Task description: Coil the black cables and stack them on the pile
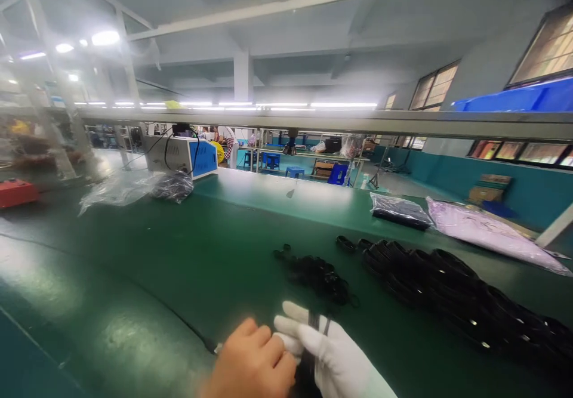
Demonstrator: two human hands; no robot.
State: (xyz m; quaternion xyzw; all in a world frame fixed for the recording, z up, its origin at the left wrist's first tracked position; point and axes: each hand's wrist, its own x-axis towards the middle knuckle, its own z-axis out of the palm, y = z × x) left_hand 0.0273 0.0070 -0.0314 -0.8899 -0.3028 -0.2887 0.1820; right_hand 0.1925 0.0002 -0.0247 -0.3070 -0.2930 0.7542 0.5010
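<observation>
At the bottom of the view my bare left hand [253,362] and my white-gloved right hand [331,359] meet over the green table [170,267]. Both are closed around a black cable bundle [308,368] held between them; a dark band crosses the glove's fingers. Just beyond my hands lies a small heap of black ties [320,275]. To the right stretches a long row of coiled black cables [452,296].
Plastic bags lie on the table: a clear one [120,189] at the back left, a dark one [400,210] and a pink one [483,231] at the right. A white and blue machine [183,154] stands at the back. A thin black wire [179,320] crosses the table.
</observation>
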